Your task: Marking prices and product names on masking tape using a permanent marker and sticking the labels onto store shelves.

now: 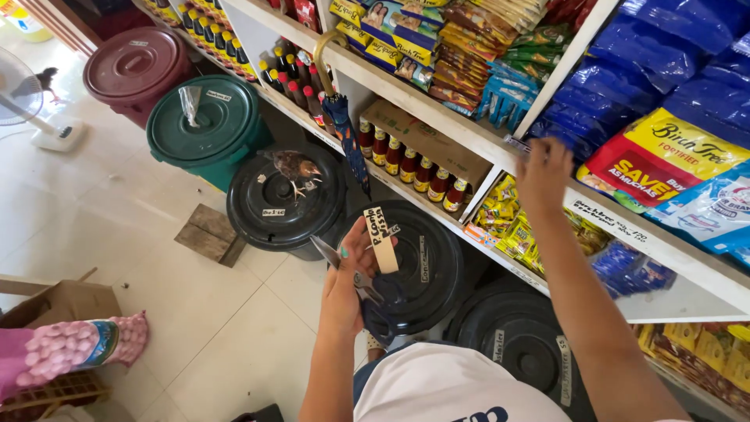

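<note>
My left hand (349, 273) holds a pair of scissors (344, 266) and a small tan paper label (381, 241) with handwriting, raised above a black lidded bin (426, 270). My right hand (543, 173) reaches up to the white shelf edge (625, 230), its fingers pinching a small object at the shelf divider beside red and yellow packets (660, 160). Blue bags (625, 70) fill the shelf behind it.
Black bins (285, 199), a green bin (205, 125) and a maroon bin (134, 66) line the floor under the shelves. A small bird (295, 168) stands on one black lid. Bottles (410, 168), a hanging umbrella (344, 129), a wooden block (209, 233), a fan (23, 101) and a cardboard box (58, 305) are nearby.
</note>
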